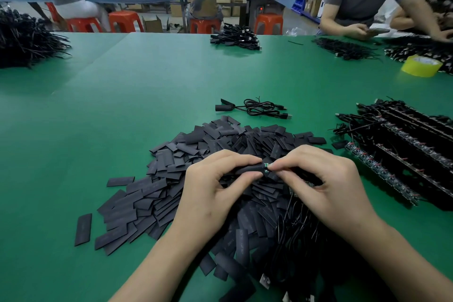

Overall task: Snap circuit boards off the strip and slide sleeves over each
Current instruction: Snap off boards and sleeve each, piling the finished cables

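Fingers [241, 160] of left hand [215, 186] curled, pinching one black sleeve [247, 169]. Right hand [326, 184] pinches one green circuit board [266, 167] at the sleeve's right end. Both are held over the loose sleeve pile [196, 154], too many to count, near centre of the bench [122, 105]. Two sleeved cables [255, 108] lie beyond. Board strips [404, 149] stacked right, wires tangled across. One yellow tape roll [421, 66] far right.

Room off to our left
Left of our left hand [215, 191] the green table [98, 130] lies bare; sleeves [171, 159] heap beneath, board strips [382, 173] block beyond our right hand [328, 186].
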